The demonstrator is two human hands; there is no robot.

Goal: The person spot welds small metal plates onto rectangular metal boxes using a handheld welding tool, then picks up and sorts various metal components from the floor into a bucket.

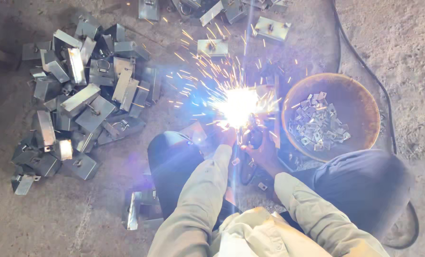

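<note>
Arc: at 12 o'clock, just beyond both hands.
Right hand: clenched on torch, nearer, axis pointing 12.
Left hand: beside arc; grasp cannot be told.
Bowl: clips, 2 o'clock.
Brackets: heap, 10 o'clock.

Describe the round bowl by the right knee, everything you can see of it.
The round bowl is a shallow, rusty brown metal dish sitting upright on the sandy ground, just right of the welding flash. A heap of small bright metal clips lies in its bottom, off toward the near side. The person's dark trouser knee overlaps its near rim. Neither hand touches it.
</note>
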